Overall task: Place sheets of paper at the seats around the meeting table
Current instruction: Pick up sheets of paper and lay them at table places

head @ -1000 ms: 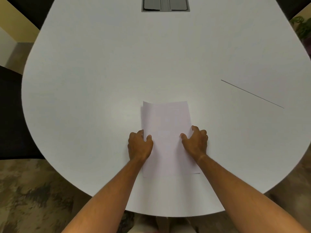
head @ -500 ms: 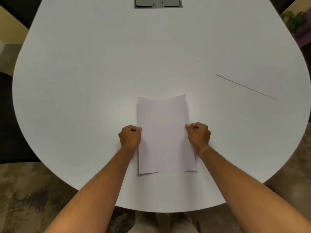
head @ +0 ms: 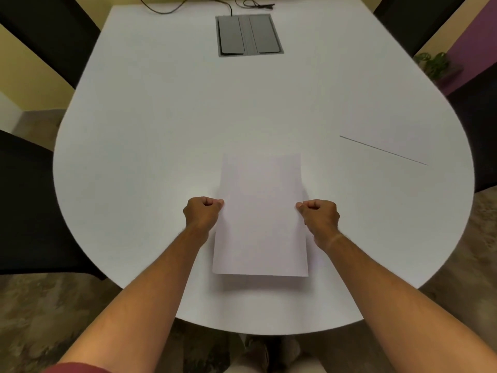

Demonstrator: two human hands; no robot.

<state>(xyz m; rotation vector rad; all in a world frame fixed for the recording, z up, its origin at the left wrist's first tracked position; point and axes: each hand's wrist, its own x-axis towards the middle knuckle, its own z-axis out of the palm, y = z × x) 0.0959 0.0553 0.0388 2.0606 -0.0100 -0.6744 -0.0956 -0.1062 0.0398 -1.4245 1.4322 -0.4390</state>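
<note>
Hands now fisted: left hand [head: 203, 211] and right hand [head: 318, 214] pinching white paper stack [head: 261, 216], lifted off white oval bench [head: 161, 130]; ready for distribution.

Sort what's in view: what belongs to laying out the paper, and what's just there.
Job:
- sheet, pinched at its sides by left hand and right hand
- second sheet, flat on the right
- table
- chairs

Just there:
- cable box
- cables
- plant

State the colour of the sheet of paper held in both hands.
White, with a faint lilac tint; the sheet of paper shows in the head view.
</note>
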